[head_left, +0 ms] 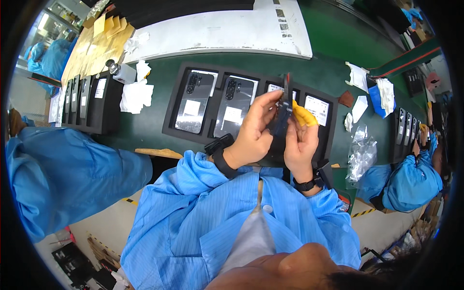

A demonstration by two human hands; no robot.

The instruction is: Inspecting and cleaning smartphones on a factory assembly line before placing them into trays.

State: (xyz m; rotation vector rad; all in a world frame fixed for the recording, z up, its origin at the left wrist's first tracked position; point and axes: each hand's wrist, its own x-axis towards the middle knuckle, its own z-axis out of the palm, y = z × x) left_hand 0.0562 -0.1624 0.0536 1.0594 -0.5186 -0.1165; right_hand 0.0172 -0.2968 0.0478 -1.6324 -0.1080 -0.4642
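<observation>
Dark and glossy, the phone (279, 126) I have in hand stands nearly upright on its edge above the black foam tray (170, 113), near the tray's right-hand compartments. My left hand (253, 133) is closed around its left side, thumb across the face. My right hand (299, 142) pinches the right edge, with a yellow finger cot (304, 116) on one fingertip pressed against it. Two other phones (193, 101) lie face down in the tray's left slots, well clear. In my judgement the work wants a steady left grip, contact kept to the covered fingertip, and the handset held over the tray rather than the green counter (333, 72), so a slip lands on foam.
</observation>
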